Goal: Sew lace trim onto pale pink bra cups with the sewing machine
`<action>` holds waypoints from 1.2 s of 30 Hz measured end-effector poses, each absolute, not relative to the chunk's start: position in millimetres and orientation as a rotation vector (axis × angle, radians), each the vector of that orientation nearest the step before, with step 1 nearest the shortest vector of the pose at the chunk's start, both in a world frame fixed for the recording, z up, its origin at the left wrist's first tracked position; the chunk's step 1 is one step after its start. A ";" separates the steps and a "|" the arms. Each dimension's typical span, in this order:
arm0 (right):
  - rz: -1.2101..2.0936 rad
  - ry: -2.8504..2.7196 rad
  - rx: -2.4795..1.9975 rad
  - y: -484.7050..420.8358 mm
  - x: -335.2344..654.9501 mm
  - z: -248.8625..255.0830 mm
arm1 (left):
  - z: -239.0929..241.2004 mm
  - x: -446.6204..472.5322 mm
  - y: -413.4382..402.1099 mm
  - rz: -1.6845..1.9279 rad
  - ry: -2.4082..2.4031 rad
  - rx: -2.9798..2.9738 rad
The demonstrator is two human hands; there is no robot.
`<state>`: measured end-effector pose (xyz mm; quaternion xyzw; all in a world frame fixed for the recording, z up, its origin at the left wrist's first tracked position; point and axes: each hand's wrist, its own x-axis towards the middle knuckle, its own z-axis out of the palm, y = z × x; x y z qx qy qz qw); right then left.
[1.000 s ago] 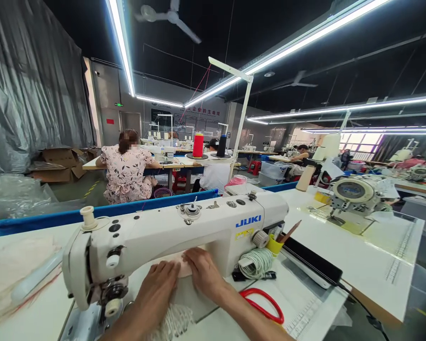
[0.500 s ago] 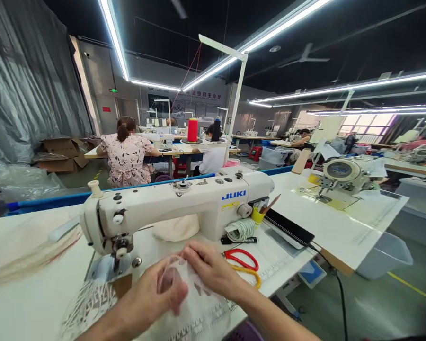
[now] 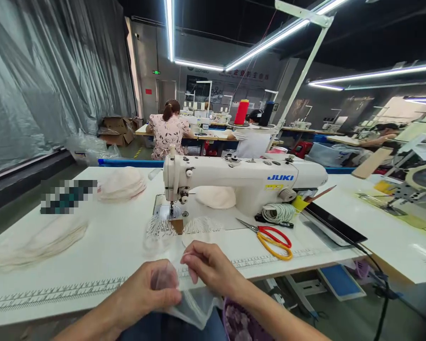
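My left hand [image 3: 145, 289] grips a thin, see-through white piece of material [image 3: 196, 309], some of it drawn over the fingers. The piece hangs in a loose fold below the hands, past the table's front edge. Right beside it, my right hand [image 3: 215, 270] has thumb and fingers pinched together at the material's upper edge. Behind the hands stands a white sewing machine [image 3: 252, 177]. White stringy fringes [image 3: 159, 228] on sheer pieces lie in front of its needle. Scissors [image 3: 275, 242] with red and yellow handles rest to the right.
Stacks of cream fabric [image 3: 124, 182] lie on the table's left, with more cream cloth [image 3: 216, 196] behind the machine arm. A coil of pale cord [image 3: 277, 213], a yellow cup [image 3: 300, 202] and a black-topped device [image 3: 335, 222] sit at right. A purple basket [image 3: 229, 327] stands below. Co-workers sit beyond.
My view has turned left and tilted down, showing more table. My hands have drawn back towards me, slightly apart, and the sheer material now hangs off the table edge.
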<state>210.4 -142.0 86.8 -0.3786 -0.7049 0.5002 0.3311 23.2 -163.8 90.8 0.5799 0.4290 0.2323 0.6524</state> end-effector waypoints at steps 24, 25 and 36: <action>1.760 -1.823 -0.947 -156.6 207.1 80.4 | 57.0 -7.9 -194.1 0.612 1.131 1.143; 1.713 -1.780 -0.952 -158.9 208.3 79.4 | 50.5 -7.4 -197.9 0.609 1.114 1.149; 1.486 -2.018 -1.042 -175.2 208.7 65.1 | 55.4 8.7 -203.3 0.714 1.181 1.340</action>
